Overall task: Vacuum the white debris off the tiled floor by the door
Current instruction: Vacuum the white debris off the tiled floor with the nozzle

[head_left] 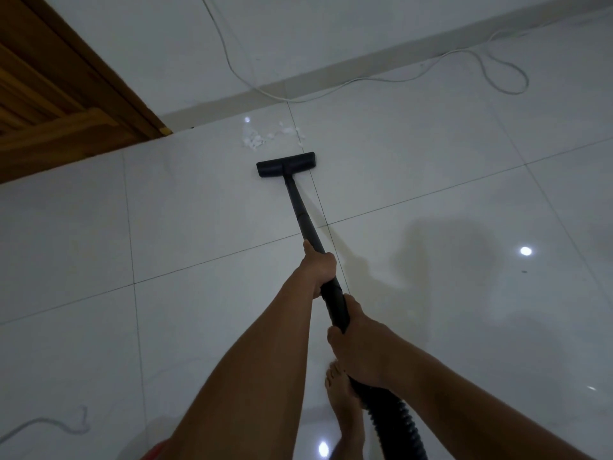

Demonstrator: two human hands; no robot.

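White debris (pixel 262 138), flaky, on glossy tile (pixel 199 210) near flat vac head (pixel 286 164); L hand (pixel 318 265), R hand (pixel 360 341) grip black tube (pixel 300 207).

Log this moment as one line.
left hand grips black vacuum wand | right hand grips wand behind left | black floor nozzle just short of white debris | debris not yet vacuumed

Glossy tiled floor (pixel 199 293), wooden door (pixel 49 104), white cable (pixel 512 93).

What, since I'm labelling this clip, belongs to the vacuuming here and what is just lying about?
In the job: vacuum head; black wand, gripped by left hand and right hand; ribbed hose; white debris; tiled floor.
Lying about: white cable along the wall; white cord at lower left.
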